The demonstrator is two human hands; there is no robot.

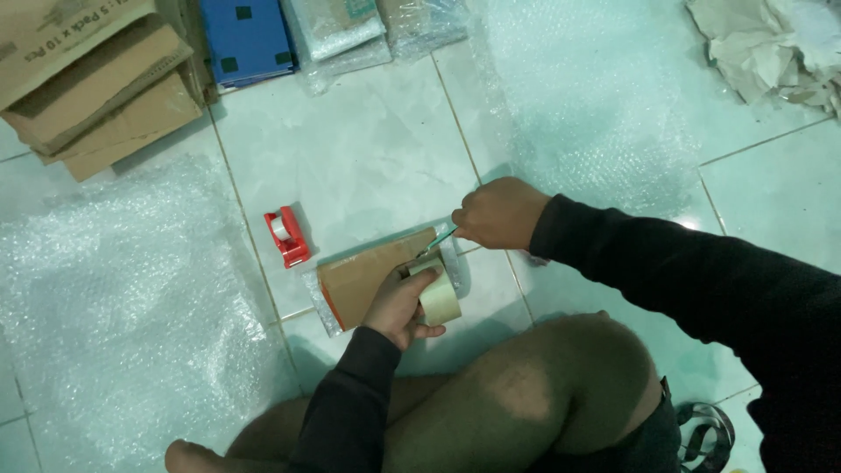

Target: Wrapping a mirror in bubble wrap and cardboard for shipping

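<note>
Left hand (405,304) clamped on tape roll (436,292), pressed against near right corner of brown parcel (368,278) lying flat on tiled floor (368,149). Right hand (499,213) just beyond that same corner, fingers closed around thin green-handled tool (438,240), tip touching roll. Red tape dispenser (286,235) left of parcel, apart.

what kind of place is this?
Likely a home packing spot on a tiled floor: bubble wrap sheets, flattened cardboard boxes, and a red tape dispenser beside the person's parcel.

tiled floor (368,149) | bubble wrap (114,289) | red tape dispenser (286,235) | cardboard boxes (96,79)
</note>
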